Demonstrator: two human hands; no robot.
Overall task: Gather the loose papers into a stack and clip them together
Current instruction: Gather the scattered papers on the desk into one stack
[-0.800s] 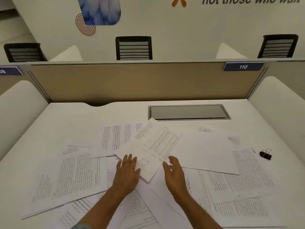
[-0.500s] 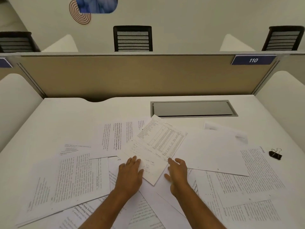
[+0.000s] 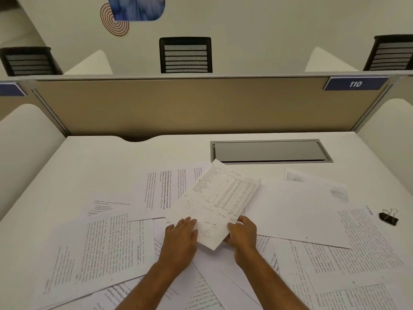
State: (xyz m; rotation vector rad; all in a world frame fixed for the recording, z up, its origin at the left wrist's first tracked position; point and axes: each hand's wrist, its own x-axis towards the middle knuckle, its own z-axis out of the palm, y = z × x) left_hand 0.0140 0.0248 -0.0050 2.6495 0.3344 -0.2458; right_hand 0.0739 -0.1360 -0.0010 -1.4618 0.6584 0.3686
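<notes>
Several loose printed papers (image 3: 107, 245) lie scattered and overlapping across the white desk (image 3: 93, 166). On top in the middle sits a slanted sheet with a table printed on it (image 3: 221, 198). My left hand (image 3: 181, 238) rests flat on that sheet's near left edge. My right hand (image 3: 242, 233) curls around its near right corner, with the fingers tucked under the paper. A black binder clip (image 3: 389, 217) lies alone on the desk at the far right, well away from both hands.
A grey cable hatch (image 3: 270, 151) is set into the desk behind the papers. A tan divider panel (image 3: 201, 106) closes the back, and white side screens (image 3: 24, 139) flank the desk. Black chairs (image 3: 185, 55) stand beyond the divider.
Both hands slid forward onto the table-printed sheet. The right hand went from hovering open to gripping the sheet's near right corner, and the left hand now presses its left edge.
</notes>
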